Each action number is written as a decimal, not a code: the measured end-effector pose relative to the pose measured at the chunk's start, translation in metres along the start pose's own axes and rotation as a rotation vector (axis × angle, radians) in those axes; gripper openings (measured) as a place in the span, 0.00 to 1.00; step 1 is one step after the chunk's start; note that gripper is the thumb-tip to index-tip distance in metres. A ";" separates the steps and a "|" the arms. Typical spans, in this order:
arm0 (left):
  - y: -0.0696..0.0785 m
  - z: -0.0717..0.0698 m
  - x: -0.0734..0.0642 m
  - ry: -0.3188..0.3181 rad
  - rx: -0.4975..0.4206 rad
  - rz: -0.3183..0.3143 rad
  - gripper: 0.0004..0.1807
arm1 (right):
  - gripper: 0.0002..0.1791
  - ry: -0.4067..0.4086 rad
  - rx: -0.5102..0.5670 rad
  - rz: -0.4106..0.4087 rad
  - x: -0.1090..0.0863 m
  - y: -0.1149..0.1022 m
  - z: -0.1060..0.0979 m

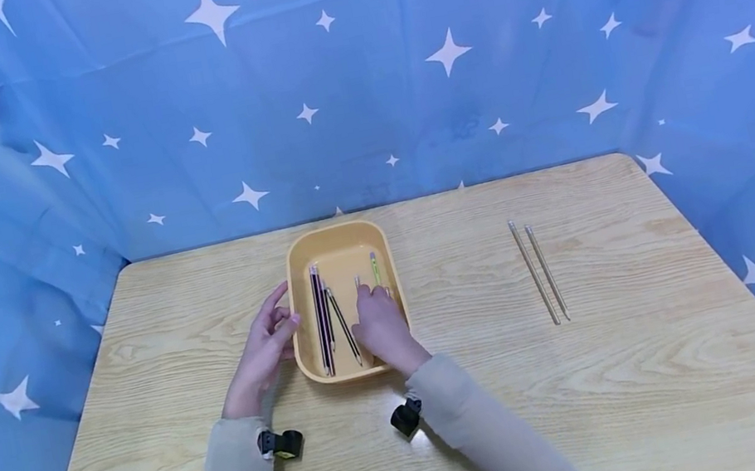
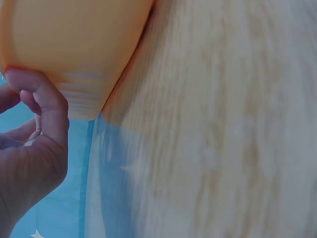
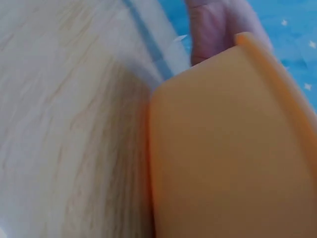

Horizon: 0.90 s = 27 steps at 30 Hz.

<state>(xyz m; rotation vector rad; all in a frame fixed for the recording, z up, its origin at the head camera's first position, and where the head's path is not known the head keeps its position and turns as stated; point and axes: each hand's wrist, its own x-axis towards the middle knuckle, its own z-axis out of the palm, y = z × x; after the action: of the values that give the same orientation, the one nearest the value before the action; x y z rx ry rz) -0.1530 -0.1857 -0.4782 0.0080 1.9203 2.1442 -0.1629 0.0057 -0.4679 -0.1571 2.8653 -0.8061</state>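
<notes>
A yellow-orange plastic tray point(image 1: 335, 236) stands on the table with several pencils in it. My left hand point(image 1: 267, 339) grips its left side, thumb over the rim and fingers along the outer wall; the left wrist view shows the thumb point(image 2: 29, 82) at the tray's edge. Inside the tray's right half is my right hand point(image 1: 384, 327), its fingers pointing down among pencils. A pencil's end shows just past its fingertips, and a green pencil point(image 1: 375, 267) lies beyond; I cannot tell whether the fingers pinch one. Dark striped pencils point(image 1: 321, 321) and a black pencil point(image 1: 344, 325) lie at left.
Two gold-coloured pencils point(image 1: 539, 274) lie side by side on the wooden table point(image 1: 671, 352), right of the tray. A blue curtain with white stars point(image 1: 354, 105) hangs behind the table's far edge and along both sides. Each wrist wears a small black camera point(image 1: 284, 444).
</notes>
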 end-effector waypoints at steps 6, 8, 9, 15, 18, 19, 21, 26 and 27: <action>0.000 0.000 0.000 0.002 0.002 -0.011 0.33 | 0.19 -0.005 -0.083 -0.055 -0.002 -0.001 0.002; 0.000 0.000 0.000 0.004 0.003 -0.011 0.33 | 0.16 -0.008 -0.091 -0.068 -0.003 0.000 0.002; 0.000 0.000 0.000 0.005 0.004 -0.010 0.33 | 0.14 -0.012 -0.098 -0.074 -0.003 0.000 0.002; -0.001 0.000 0.001 0.008 -0.003 -0.003 0.33 | 0.14 -0.035 -0.079 -0.075 -0.002 0.000 0.001; -0.001 0.000 0.001 0.004 -0.006 0.001 0.34 | 0.18 -0.038 -0.026 -0.071 -0.001 0.000 0.000; -0.001 0.000 0.001 0.004 -0.006 0.002 0.34 | 0.18 -0.030 -0.005 -0.075 -0.001 0.000 0.000; -0.001 0.000 0.001 0.001 -0.008 0.004 0.34 | 0.19 -0.026 0.043 -0.085 0.000 0.001 -0.001; -0.002 0.000 0.000 -0.004 -0.011 0.014 0.34 | 0.18 -0.002 0.213 -0.141 0.001 0.004 -0.002; -0.002 0.000 0.001 -0.003 -0.012 0.015 0.34 | 0.17 0.002 0.251 -0.154 0.002 0.005 -0.002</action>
<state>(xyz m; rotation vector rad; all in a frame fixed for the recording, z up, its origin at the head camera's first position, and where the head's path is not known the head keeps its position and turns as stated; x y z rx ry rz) -0.1530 -0.1855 -0.4806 0.0242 1.9110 2.1645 -0.1655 0.0106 -0.4691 -0.3479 2.7475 -1.1858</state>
